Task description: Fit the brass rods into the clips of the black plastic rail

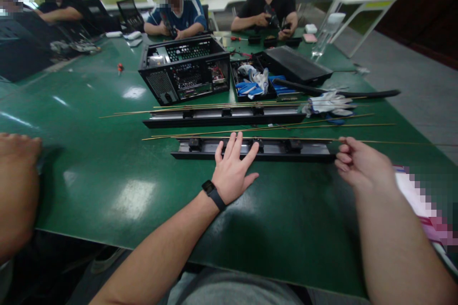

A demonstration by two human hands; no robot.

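My left hand (232, 174), with a black watch on the wrist, lies with fingers spread over the near black channel (307, 155). Its fingertips reach the thin brass-coloured rods along the channel's far edge. At the channel's right end my right hand (363, 163) is closed in a pinch on a thin brass-coloured rod (390, 142), which sticks out to the right. Small black blocks (295, 145) sit inside the channel. Behind it lies a second black channel (207, 120), parallel to the first, with more thin rods (229, 105) along it.
An open black computer case (184, 74) stands behind the channels. Beside it are a black tray with white-and-blue gloves (255, 81), a black panel (296, 64), a dark curved strip (365, 93) and another glove (331, 103). People sit across the table; another person's arm (17, 195) rests at left.
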